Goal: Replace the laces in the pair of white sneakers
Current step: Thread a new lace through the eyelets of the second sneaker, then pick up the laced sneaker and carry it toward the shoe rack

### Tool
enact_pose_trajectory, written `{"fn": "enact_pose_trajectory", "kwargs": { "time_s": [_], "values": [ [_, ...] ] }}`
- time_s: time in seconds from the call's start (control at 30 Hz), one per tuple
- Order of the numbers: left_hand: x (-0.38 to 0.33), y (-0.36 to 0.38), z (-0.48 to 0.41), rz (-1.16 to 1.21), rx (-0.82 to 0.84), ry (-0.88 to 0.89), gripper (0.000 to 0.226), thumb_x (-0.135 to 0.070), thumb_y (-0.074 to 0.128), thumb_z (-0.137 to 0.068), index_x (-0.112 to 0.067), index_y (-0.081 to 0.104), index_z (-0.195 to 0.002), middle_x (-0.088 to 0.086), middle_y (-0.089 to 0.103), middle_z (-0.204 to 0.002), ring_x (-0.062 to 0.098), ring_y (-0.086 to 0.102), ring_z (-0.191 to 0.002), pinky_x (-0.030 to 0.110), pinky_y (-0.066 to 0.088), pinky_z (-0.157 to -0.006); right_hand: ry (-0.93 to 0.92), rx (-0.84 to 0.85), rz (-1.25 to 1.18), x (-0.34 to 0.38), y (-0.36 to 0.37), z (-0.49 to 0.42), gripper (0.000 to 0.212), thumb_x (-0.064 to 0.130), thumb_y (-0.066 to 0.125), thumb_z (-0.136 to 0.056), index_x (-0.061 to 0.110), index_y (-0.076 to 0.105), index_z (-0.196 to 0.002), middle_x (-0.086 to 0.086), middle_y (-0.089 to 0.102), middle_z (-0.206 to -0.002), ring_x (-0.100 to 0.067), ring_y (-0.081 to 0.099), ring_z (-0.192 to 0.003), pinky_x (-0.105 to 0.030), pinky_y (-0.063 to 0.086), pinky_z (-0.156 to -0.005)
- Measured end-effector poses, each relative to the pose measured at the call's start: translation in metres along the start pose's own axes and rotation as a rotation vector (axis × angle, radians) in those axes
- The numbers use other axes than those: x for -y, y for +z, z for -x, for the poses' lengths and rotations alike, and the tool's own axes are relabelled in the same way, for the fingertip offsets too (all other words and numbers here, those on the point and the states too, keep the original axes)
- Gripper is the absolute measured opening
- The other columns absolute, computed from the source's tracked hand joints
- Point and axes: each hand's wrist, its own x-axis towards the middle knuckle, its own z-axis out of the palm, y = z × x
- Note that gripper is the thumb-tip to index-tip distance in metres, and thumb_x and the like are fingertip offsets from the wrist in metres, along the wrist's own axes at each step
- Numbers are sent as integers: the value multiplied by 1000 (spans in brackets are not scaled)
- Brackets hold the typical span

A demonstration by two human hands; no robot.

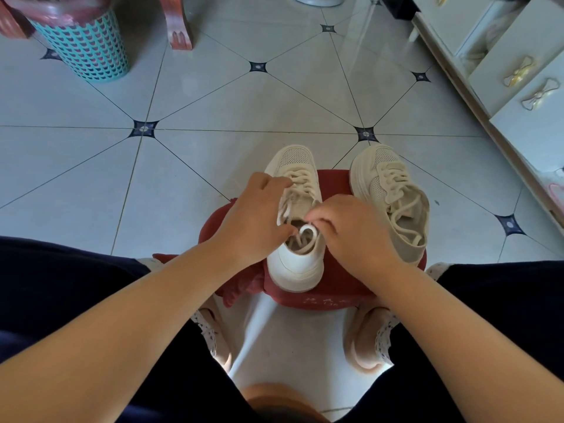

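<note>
Top left on floor tiles: teal basket [88,47] w/ pink liner, contents not visible. Centre, on red stool [335,285], left sneaker [300,264] sits heel toward person. Left hand [256,215] grips its side, fingers curled over, thumb at lace loop [306,231]; right hand [351,230] pinches the lace by that loop. Step, prob.: loosening old lace at top eyelets. Nxt needs pulling it out eyelet by eyelet. Right sneaker [393,193] just beside, laced, untouched. Far right: drawers [518,65] shut, contents hidden.
</note>
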Motion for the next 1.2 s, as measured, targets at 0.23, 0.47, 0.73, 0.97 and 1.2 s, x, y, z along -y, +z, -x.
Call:
{"fn": "enact_pose_trajectory", "kwargs": {
  "time_s": [0.23, 0.47, 0.73, 0.97, 1.2],
  "values": [
    [-1, 9, -6, 103, 56, -201, 60, -33, 57, -87, -17, 34, -140, 7, 44, -138, 22, 45, -123, 32, 36, -98, 150, -86, -97, -10, -23, 9, 23, 7, 53, -84, 19, 71, -93, 0, 69, -98, -21, 57, -96, -25, 37, -87],
    [-8, 18, -16, 20, 1, -204, 49, -27, 39, -98, -17, 27, -144, 8, 46, -138, 23, 40, -127, 30, 30, -102, 766, -107, -188, -76, -41, 4, 42, 18, 55, -84, 16, 44, -125, -11, 50, -115, -25, 48, -98, -34, 40, -75],
    [-12, 25, -19, 50, -161, -204, 43, -19, 35, -98, -18, 36, -141, 9, 62, -118, 23, 56, -107, 23, 38, -89, 717, -141, -83, -95, -31, 10, 54, -1, 50, -82, 22, 52, -131, -8, 62, -117, -28, 56, -104, -26, 38, -76],
    [-24, 49, -39, 92, -174, -149, 51, -8, 38, -93, -18, 33, -142, 9, 65, -107, 22, 60, -94, 15, 36, -75, 654, -262, -188, -96, -25, 5, 51, -1, 43, -85, 23, 55, -128, -3, 60, -125, -23, 54, -112, -19, 33, -80],
    [-29, 58, -48, -30, -132, -126, 48, -24, 36, -97, -19, 28, -144, 5, 55, -131, 21, 52, -117, 28, 39, -92, 630, -94, -173, -102, -22, -1, 43, 11, 43, -92, 24, 46, -134, -5, 59, -124, -25, 54, -110, -25, 35, -78]
  ]
}}
